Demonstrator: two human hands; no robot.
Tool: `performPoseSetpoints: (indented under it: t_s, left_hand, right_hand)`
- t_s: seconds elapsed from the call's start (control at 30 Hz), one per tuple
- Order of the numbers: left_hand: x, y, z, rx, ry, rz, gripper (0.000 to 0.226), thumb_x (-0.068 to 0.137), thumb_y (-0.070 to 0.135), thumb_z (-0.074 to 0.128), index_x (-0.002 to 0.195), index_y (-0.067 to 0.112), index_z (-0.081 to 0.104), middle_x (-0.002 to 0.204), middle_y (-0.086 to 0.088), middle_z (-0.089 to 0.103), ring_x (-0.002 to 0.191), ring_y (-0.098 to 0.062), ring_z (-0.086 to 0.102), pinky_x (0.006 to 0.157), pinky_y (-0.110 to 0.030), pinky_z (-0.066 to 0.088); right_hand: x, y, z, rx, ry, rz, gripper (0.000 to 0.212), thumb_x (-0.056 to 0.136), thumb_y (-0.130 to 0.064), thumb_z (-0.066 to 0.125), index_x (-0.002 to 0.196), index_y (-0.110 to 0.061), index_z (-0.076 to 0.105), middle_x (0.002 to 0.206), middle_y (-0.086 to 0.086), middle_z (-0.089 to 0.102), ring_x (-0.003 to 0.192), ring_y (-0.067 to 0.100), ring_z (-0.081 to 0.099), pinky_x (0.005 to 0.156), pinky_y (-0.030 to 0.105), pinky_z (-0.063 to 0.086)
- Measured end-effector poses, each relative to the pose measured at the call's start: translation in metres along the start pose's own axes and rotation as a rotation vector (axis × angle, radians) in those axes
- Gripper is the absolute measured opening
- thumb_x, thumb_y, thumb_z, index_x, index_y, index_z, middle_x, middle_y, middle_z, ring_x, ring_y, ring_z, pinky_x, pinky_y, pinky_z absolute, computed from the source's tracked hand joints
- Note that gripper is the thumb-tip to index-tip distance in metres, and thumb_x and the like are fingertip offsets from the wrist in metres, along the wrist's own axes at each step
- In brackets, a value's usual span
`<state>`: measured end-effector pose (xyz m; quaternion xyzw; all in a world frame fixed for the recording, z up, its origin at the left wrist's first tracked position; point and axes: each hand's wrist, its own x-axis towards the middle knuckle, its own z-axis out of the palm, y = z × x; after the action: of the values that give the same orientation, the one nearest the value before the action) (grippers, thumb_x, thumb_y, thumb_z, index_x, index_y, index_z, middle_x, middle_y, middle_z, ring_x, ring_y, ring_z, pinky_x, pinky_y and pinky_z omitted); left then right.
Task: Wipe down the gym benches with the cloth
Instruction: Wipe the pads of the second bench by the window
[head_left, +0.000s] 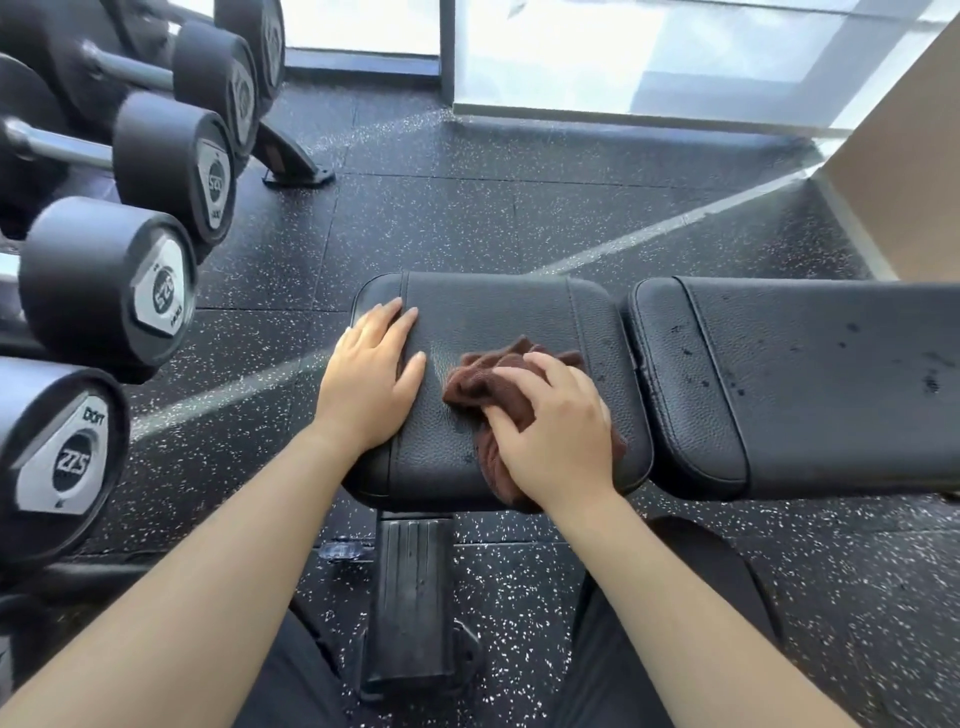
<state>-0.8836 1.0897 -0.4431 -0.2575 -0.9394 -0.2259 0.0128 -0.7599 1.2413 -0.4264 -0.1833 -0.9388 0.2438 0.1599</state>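
A black padded gym bench lies across the view, with a seat pad (498, 317) in the middle and a longer back pad (810, 374) to the right. The back pad carries dark wet spots. A crumpled brown cloth (483, 382) rests on the seat pad's right half. My right hand (556, 431) presses down on the cloth, fingers curled over it. My left hand (371, 379) lies flat on the seat pad's left end, fingers apart, holding nothing.
A rack of black dumbbells (109, 291) stands at the left, ends facing the bench. The bench's black foot (410, 597) sits on speckled rubber floor (467, 218) between my legs. A window (623, 52) runs along the far side; a beige wall (904, 171) rises at right.
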Motion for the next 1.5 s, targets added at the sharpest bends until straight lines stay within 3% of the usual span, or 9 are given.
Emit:
performPoseSetpoints:
  t_s: [0.3, 0.47, 0.67, 0.93, 1.03, 1.17, 1.5]
  left_hand:
    - [0.002, 0.002, -0.003, -0.146, 0.064, -0.031, 0.043, 0.09, 0.019, 0.052, 0.133, 0.011, 0.048, 0.145, -0.006, 0.04, 0.135, -0.023, 0.032, 0.114, -0.033, 0.019]
    - [-0.007, 0.0, -0.009, -0.181, 0.046, -0.015, 0.042, 0.092, 0.014, 0.05, 0.133, 0.006, 0.047, 0.145, -0.009, 0.04, 0.136, -0.023, 0.03, 0.114, -0.029, 0.017]
    - [-0.055, -0.034, -0.025, -0.207, -0.029, -0.066, 0.046, 0.094, 0.019, 0.046, 0.138, 0.01, 0.04, 0.148, -0.005, 0.036, 0.137, -0.016, 0.028, 0.114, -0.025, 0.015]
    - [-0.064, -0.069, -0.041, -0.164, -0.085, -0.134, 0.044, 0.096, 0.026, 0.044, 0.137, 0.011, 0.042, 0.145, -0.005, 0.04, 0.135, -0.017, 0.033, 0.114, -0.031, 0.02]
    - [-0.068, -0.083, -0.034, -0.158, -0.069, -0.164, 0.042, 0.096, 0.026, 0.044, 0.135, 0.011, 0.045, 0.141, -0.005, 0.044, 0.133, -0.018, 0.036, 0.112, -0.03, 0.023]
    - [-0.075, -0.096, -0.011, -0.168, -0.089, -0.234, 0.039, 0.096, 0.024, 0.044, 0.132, 0.011, 0.047, 0.137, -0.006, 0.049, 0.128, -0.018, 0.041, 0.108, -0.029, 0.027]
    - [-0.073, -0.098, -0.011, -0.206, -0.073, -0.374, 0.04, 0.096, 0.032, 0.041, 0.132, 0.016, 0.045, 0.132, -0.006, 0.051, 0.119, -0.02, 0.048, 0.095, -0.031, 0.035]
  right_hand:
    - [0.099, -0.004, 0.011, -0.067, -0.092, 0.145, 0.035, 0.083, -0.047, 0.059, 0.116, -0.035, 0.061, 0.131, -0.007, 0.052, 0.122, 0.026, 0.043, 0.101, 0.043, 0.033]
    - [0.054, -0.013, 0.005, -0.035, -0.139, 0.065, 0.035, 0.083, -0.047, 0.06, 0.116, -0.035, 0.062, 0.133, -0.007, 0.051, 0.122, 0.026, 0.043, 0.101, 0.042, 0.036]
    - [-0.025, -0.04, 0.017, -0.052, -0.032, 0.054, 0.028, 0.08, -0.042, 0.064, 0.107, -0.036, 0.065, 0.128, -0.007, 0.055, 0.118, 0.025, 0.046, 0.097, 0.047, 0.038]
    - [0.052, -0.086, 0.045, -0.078, -0.201, 0.061, 0.034, 0.087, -0.045, 0.054, 0.119, -0.035, 0.058, 0.143, -0.004, 0.043, 0.129, 0.028, 0.035, 0.105, 0.047, 0.031]
    - [0.035, -0.084, 0.042, -0.05, -0.192, 0.011, 0.033, 0.085, -0.046, 0.055, 0.117, -0.036, 0.059, 0.138, -0.006, 0.046, 0.125, 0.026, 0.039, 0.103, 0.045, 0.033]
    - [-0.002, -0.081, 0.046, -0.019, -0.057, -0.057, 0.023, 0.081, -0.043, 0.061, 0.102, -0.034, 0.065, 0.122, -0.008, 0.057, 0.112, 0.025, 0.048, 0.094, 0.045, 0.04]
    - [0.06, -0.109, 0.066, -0.079, -0.189, 0.046, 0.033, 0.086, -0.042, 0.054, 0.117, -0.034, 0.058, 0.139, -0.003, 0.044, 0.125, 0.03, 0.037, 0.101, 0.047, 0.032]
